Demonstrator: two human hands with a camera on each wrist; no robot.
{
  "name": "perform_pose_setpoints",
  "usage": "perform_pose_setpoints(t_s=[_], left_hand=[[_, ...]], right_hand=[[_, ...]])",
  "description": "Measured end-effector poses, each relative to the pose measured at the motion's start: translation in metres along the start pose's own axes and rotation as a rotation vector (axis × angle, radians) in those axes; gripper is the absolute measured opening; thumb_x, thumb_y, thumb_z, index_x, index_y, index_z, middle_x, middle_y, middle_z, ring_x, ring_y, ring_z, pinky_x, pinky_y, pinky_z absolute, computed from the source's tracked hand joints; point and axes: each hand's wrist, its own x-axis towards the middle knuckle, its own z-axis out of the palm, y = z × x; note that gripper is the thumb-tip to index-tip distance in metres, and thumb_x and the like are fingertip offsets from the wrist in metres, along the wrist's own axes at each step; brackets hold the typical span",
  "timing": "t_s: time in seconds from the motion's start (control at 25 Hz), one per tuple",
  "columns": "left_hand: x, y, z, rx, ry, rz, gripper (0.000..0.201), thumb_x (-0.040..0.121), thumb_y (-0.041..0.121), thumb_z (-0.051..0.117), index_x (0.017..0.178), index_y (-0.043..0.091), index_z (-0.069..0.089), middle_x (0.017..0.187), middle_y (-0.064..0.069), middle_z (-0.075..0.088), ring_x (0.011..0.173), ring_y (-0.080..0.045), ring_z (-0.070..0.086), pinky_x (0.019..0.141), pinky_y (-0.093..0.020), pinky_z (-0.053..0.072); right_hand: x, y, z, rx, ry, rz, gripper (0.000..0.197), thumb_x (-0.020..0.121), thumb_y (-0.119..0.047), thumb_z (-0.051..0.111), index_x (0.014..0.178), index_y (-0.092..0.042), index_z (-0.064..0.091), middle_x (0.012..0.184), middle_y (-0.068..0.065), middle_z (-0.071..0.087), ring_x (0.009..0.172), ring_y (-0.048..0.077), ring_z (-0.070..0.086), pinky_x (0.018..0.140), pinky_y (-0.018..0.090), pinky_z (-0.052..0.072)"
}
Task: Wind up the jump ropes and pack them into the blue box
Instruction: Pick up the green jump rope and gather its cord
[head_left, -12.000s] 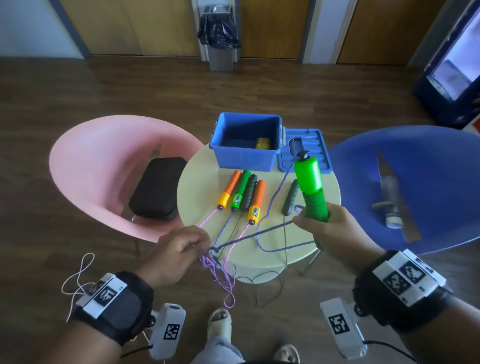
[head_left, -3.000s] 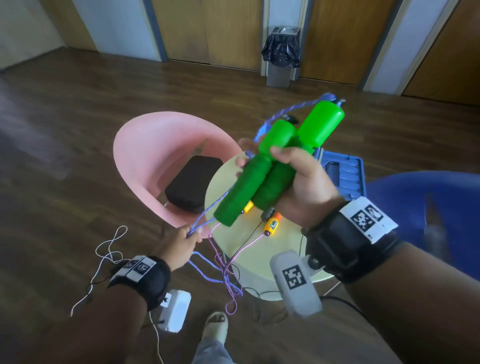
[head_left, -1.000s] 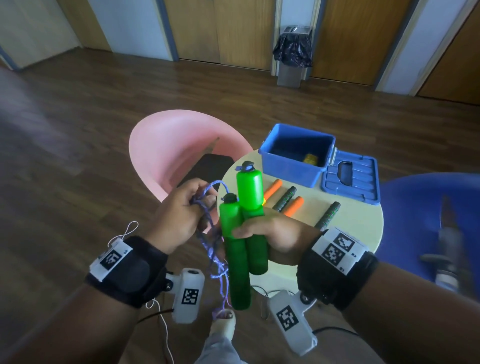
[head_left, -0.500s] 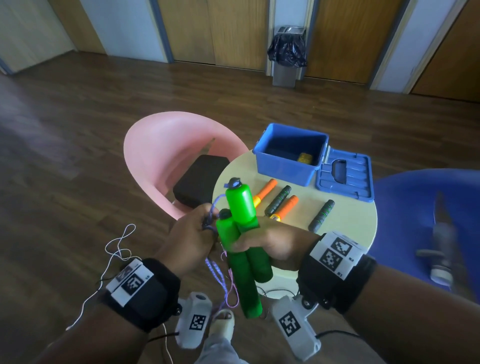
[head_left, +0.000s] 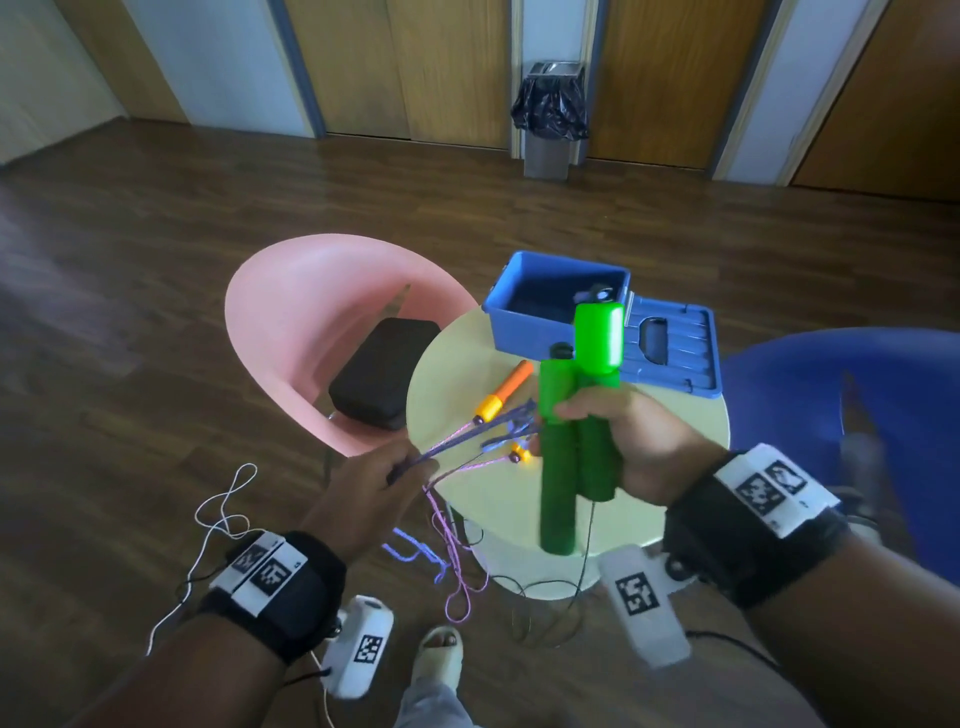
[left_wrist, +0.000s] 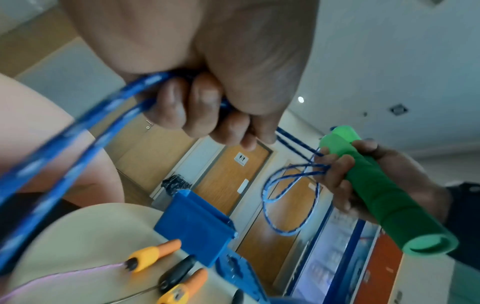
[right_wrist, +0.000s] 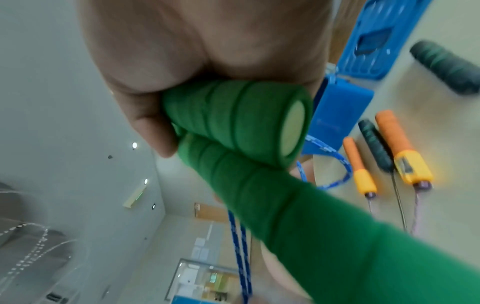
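Note:
My right hand (head_left: 621, 441) grips two green jump-rope handles (head_left: 574, 410) side by side, held upright above the round table (head_left: 691, 415); the handles (right_wrist: 241, 131) fill the right wrist view. A blue rope (head_left: 467, 436) runs taut from them to my left hand (head_left: 384, 486), whose curled fingers (left_wrist: 197, 107) hold a doubled stretch of blue rope (left_wrist: 85, 131). A loose loop (left_wrist: 288, 197) hangs under the right hand (left_wrist: 340, 176). The open blue box (head_left: 550, 306) stands at the table's far side, its lid (head_left: 670, 348) beside it.
Orange-and-yellow handles (head_left: 501, 389) (right_wrist: 402, 150) and dark handles (right_wrist: 376, 148) (right_wrist: 446, 67) lie on the table with pink cords (head_left: 452, 535) hanging over its front edge. A pink chair (head_left: 311, 322) with a black case (head_left: 379, 371) stands left, a blue chair (head_left: 857, 405) right.
My left hand has moved away from the green handles, down and to the left, drawing the blue rope taut. The right hand still holds both handles upright.

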Motion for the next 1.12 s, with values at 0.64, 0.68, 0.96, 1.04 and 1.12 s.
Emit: perform_pose_setpoints(t_s=[0.64, 0.68, 0.96, 1.04, 1.12], left_hand=[[-0.009, -0.104, -0.024, 0.057, -0.097, -0.229, 0.031, 0.093, 0.032, 0.062, 0.067, 0.015, 0.060, 0.057, 0.003, 0.061, 0.051, -0.005, 0.050, 0.058, -0.021, 0.039], [-0.015, -0.114, -0.027, 0.083, -0.087, -0.250, 0.029, 0.095, 0.024, 0.064, 0.068, 0.014, 0.062, 0.061, 0.000, 0.065, 0.054, -0.005, 0.053, 0.059, -0.018, 0.038], [-0.032, -0.194, -0.004, 0.457, -0.452, -0.356, 0.012, 0.082, 0.041, 0.063, 0.075, 0.031, 0.064, 0.065, 0.012, 0.066, 0.070, -0.007, 0.068, 0.075, -0.028, 0.051], [-0.018, -0.140, 0.016, 0.286, -0.501, -0.204, 0.019, 0.075, 0.037, 0.067, 0.094, 0.044, 0.069, 0.087, 0.023, 0.073, 0.088, 0.005, 0.068, 0.091, -0.030, 0.052], [-0.001, -0.045, 0.030, -0.031, -0.357, -0.093, 0.039, 0.068, 0.049, 0.069, 0.106, 0.040, 0.066, 0.106, 0.025, 0.071, 0.102, 0.010, 0.063, 0.097, -0.021, 0.048]], right_hand=[[-0.065, -0.060, -0.145, -0.587, 0.696, -0.224, 0.033, 0.060, -0.028, 0.064, 0.085, -0.006, 0.067, 0.079, 0.015, 0.073, 0.066, 0.031, 0.064, 0.059, 0.037, 0.050], [-0.068, -0.066, -0.155, -0.662, 0.787, -0.226, 0.033, 0.061, -0.031, 0.065, 0.085, -0.008, 0.066, 0.079, 0.015, 0.072, 0.071, 0.035, 0.064, 0.065, 0.045, 0.052], [-0.071, -0.073, -0.135, -1.012, 0.818, -0.328, 0.015, 0.081, -0.015, 0.063, 0.092, -0.017, 0.053, 0.068, -0.001, 0.053, 0.055, 0.018, 0.046, 0.051, 0.033, 0.035], [-0.063, -0.057, -0.108, -1.127, 0.608, -0.384, 0.029, 0.077, -0.018, 0.064, 0.104, -0.021, 0.053, 0.080, -0.002, 0.058, 0.065, 0.023, 0.054, 0.060, 0.033, 0.041], [-0.052, -0.036, -0.076, -1.295, 0.417, -0.411, 0.036, 0.076, -0.021, 0.063, 0.110, -0.023, 0.051, 0.098, 0.002, 0.060, 0.083, 0.029, 0.061, 0.070, 0.036, 0.048]])
